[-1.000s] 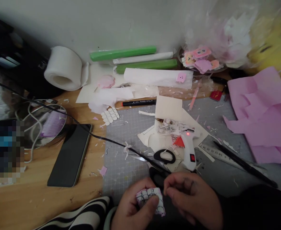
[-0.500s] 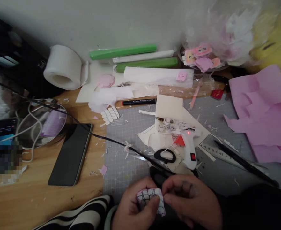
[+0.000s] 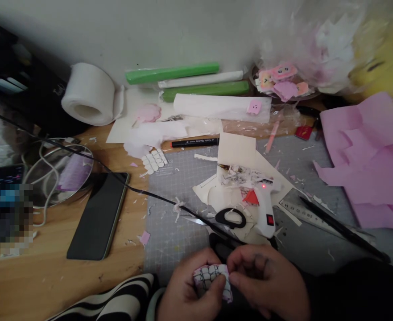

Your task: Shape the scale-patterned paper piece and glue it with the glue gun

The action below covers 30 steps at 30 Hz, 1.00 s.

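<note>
My left hand [image 3: 186,292] holds a small folded paper piece [image 3: 213,278], pale pink and white with black net-like lines, at the bottom middle of the view. My right hand [image 3: 266,281] pinches the right edge of the same piece with thumb and forefinger. Both hands hover above the near edge of the grey cutting mat [image 3: 172,232]. Just beyond my fingers lie black-handled scissors [image 3: 230,218] and a white glue gun [image 3: 265,209] with a small red light lit.
A dark phone [image 3: 99,216] lies on the wooden desk at left, crossed by a black cable [image 3: 122,185]. A white tape roll [image 3: 89,94], green and white rolls [image 3: 172,73], a black marker [image 3: 194,143], a ruler [image 3: 303,214] and pink paper sheets [image 3: 366,160] surround the mat.
My right hand's fingers closed in from just right of the paper piece onto its right edge. The left hand kept hold of it almost in place.
</note>
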Available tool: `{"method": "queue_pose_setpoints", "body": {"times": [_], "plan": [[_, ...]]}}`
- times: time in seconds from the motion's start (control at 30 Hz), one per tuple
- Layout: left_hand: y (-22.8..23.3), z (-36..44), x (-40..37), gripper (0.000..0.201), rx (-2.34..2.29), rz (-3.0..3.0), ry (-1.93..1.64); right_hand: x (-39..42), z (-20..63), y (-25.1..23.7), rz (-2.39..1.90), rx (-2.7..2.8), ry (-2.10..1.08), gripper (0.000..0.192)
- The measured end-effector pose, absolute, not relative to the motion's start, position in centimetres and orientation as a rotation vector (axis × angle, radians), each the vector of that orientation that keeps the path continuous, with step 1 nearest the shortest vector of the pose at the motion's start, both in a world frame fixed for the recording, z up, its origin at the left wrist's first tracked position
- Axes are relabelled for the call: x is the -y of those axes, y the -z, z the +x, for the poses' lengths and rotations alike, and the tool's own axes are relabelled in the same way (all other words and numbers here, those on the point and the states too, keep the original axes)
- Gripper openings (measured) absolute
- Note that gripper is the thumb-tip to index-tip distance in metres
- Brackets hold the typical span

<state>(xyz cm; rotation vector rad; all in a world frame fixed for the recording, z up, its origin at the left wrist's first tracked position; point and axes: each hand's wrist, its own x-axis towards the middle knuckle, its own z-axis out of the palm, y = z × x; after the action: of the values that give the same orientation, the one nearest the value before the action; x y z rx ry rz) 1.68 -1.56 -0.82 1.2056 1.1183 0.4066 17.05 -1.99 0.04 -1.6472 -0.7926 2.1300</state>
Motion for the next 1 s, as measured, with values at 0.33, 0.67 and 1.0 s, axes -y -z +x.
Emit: {"method": "queue_pose_setpoints", "body": {"times": [0.33,0.67,1.0], "plan": [[0.8,1.69,1.56,0.013,-1.131,1.225,-0.417,2.16,16.88,-0.26,-1.716,0.785,-2.08,0.003],[0.89,1.43,1.6,0.026,-1.106,1.072,-0.429,2.14,17.55,0.19,-1.481,0.682,-2.162,0.018],[0.68,1.52,1.58,0.019,-1.12,1.139,-0.42,2.27,17.59,0.36,-1.521,0.778,-2.154,0.014]]}}
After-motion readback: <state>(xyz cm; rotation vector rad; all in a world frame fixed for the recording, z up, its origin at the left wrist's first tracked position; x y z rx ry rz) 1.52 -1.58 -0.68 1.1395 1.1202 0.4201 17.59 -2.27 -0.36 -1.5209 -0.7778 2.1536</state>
